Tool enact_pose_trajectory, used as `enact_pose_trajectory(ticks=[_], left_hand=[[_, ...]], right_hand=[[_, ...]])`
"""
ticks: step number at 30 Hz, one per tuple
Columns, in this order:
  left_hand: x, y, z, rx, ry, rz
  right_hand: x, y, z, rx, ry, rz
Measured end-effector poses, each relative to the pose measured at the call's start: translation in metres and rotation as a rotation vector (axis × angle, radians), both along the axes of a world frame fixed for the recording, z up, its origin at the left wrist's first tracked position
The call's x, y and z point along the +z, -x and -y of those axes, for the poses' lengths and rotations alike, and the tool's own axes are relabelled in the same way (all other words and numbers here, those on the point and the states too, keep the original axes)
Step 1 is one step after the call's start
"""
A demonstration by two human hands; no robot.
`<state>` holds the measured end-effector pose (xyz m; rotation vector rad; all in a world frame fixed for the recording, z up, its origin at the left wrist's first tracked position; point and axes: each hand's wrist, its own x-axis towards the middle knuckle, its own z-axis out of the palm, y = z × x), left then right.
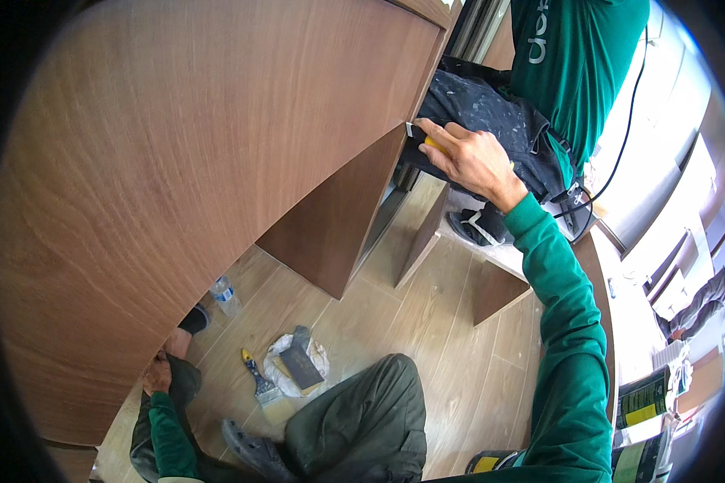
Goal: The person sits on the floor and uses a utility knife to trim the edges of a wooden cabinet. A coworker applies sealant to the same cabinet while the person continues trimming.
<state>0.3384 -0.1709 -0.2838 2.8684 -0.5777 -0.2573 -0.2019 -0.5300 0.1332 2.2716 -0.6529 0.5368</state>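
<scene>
My right hand (pixel 471 161) grips a small yellow-handled tool (pixel 433 143) with a pale flat tip, held at the lower corner of a brown wood-veneer panel (pixel 217 97). At the lower left, beside my leg, my left hand (pixel 157 374) has curled fingers, partly hidden by the panel's curved lower edge; what they grip is unclear. On the floor between them lie a paintbrush (pixel 262 386) with a yellow-tipped handle and a grey block (pixel 302 362) on a white round item. A plastic bottle (pixel 225 296) stands under the panel.
A person (pixel 572 64) in a green shirt and dark trousers sits close beyond my right hand, a sandaled foot (pixel 475 227) below. A black cable (pixel 628 133) hangs beside them. Wooden side panels (pixel 330 233) stand on the floor (pixel 451 378); cans (pixel 644 402) sit at the right.
</scene>
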Motion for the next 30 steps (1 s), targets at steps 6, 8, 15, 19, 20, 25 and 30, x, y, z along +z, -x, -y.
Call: enact_pose_trajectory(ticks=[6,8,15,19,20,25,30], left_hand=[[-0.021,-0.013,-0.017,0.004,-0.022,0.04],[0.001,0.003,-0.002,-0.004,-0.012,-0.007],[-0.025,-0.016,-0.019,-0.1,-0.019,0.108],[-0.031,-0.02,-0.015,-0.094,0.011,0.171],[-0.034,-0.018,-0.026,-0.079,0.008,0.173],[-0.021,-0.017,-0.029,-0.268,0.102,0.095],[-0.015,-0.016,-0.014,-0.265,0.076,0.005]], right_hand=[[-0.002,-0.009,0.005,0.035,-0.013,-0.015],[-0.002,-0.002,0.005,0.022,-0.024,-0.009],[0.009,-0.01,0.008,0.162,0.007,0.113],[0.007,-0.002,-0.001,0.156,0.0,0.16],[-0.003,-0.009,-0.012,0.154,-0.018,0.234],[-0.121,0.02,-0.063,0.251,-0.261,0.406],[-0.117,0.036,-0.126,0.127,-0.451,0.459]])
